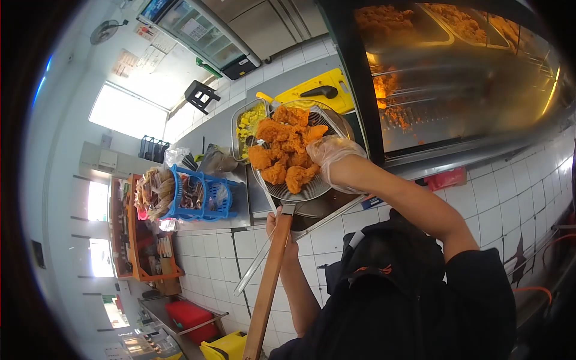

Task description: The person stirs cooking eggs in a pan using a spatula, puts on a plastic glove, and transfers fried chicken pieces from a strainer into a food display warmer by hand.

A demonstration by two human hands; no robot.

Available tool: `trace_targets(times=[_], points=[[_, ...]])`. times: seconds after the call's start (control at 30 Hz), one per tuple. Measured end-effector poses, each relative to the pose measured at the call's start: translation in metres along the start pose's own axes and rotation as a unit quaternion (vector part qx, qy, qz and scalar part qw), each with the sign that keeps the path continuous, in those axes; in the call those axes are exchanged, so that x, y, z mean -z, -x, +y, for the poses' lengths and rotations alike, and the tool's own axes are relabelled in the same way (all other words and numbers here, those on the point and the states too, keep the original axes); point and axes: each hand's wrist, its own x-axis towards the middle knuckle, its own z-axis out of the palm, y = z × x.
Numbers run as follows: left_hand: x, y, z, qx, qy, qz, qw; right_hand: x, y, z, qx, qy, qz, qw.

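Note:
A round wire skimmer (264, 185) holds several pieces of golden fried chicken (282, 141) over the metal counter. Its long wooden handle (269, 288) runs down toward my body. My left hand (281, 228) is closed around the handle near the basket, partly hidden behind it. Beside that hand, a thin looped metal rod (255, 267) angles downward; whether the hand grips it too, I cannot tell. My right hand (336, 155), in a clear plastic glove, has its fingers curled against the chicken at the skimmer's right edge. Its fingertips are partly hidden.
Left of the skimmer stands a metal tray (235, 135) of yellow pieces. Behind lies a yellow cutting board (343, 90) with a black-handled utensil (320, 92). A glass warming cabinet (375, 120) borders the right. A blue plastic rack (195, 212) stands at left.

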Motion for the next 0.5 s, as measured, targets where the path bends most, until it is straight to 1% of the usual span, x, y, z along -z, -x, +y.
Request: trace_targets(times=[0.03, 0.07, 0.13, 0.23, 0.27, 0.3, 0.33, 0.37, 0.4, 0.47, 0.5], points=[[-0.009, 0.002, 0.005, 0.001, 0.005, 0.011, 1.000, -0.009, -0.013, 0.000, 0.009, 0.035, -0.027, 0.999], [-0.016, 0.005, 0.006, 0.004, 0.011, 0.022, 1.000, -0.021, -0.017, 0.007, 0.000, -0.016, 0.000, 1.000], [-0.013, 0.005, 0.004, 0.000, 0.005, 0.017, 1.000, -0.021, -0.002, 0.013, -0.021, -0.113, 0.051, 0.992], [-0.007, 0.003, 0.003, 0.008, 0.005, 0.018, 1.000, 0.003, 0.042, 0.030, 0.030, -0.186, 0.220, 0.957], [-0.015, 0.006, 0.008, 0.014, 0.002, 0.020, 1.000, 0.007, 0.060, 0.039, -0.013, -0.259, 0.205, 0.944], [-0.027, 0.008, 0.013, 0.020, 0.000, 0.064, 0.998, 0.010, 0.079, 0.050, -0.056, -0.333, 0.190, 0.922], [-0.032, 0.009, 0.014, 0.021, -0.001, 0.073, 0.997, 0.010, 0.092, 0.060, -0.099, -0.405, 0.177, 0.892], [-0.033, 0.009, 0.015, 0.021, -0.004, 0.080, 0.997, -0.011, 0.087, 0.072, -0.064, -0.713, 0.210, 0.666], [-0.033, 0.009, 0.016, 0.020, -0.008, 0.087, 0.996, -0.027, 0.088, 0.092, -0.120, -0.690, 0.212, 0.682], [-0.031, 0.009, 0.017, 0.032, -0.003, 0.078, 0.996, -0.020, 0.090, 0.124, -0.232, -0.637, 0.216, 0.702], [-0.036, 0.012, 0.022, 0.034, 0.001, 0.071, 0.997, -0.013, 0.089, 0.131, -0.309, -0.577, 0.182, 0.734]])
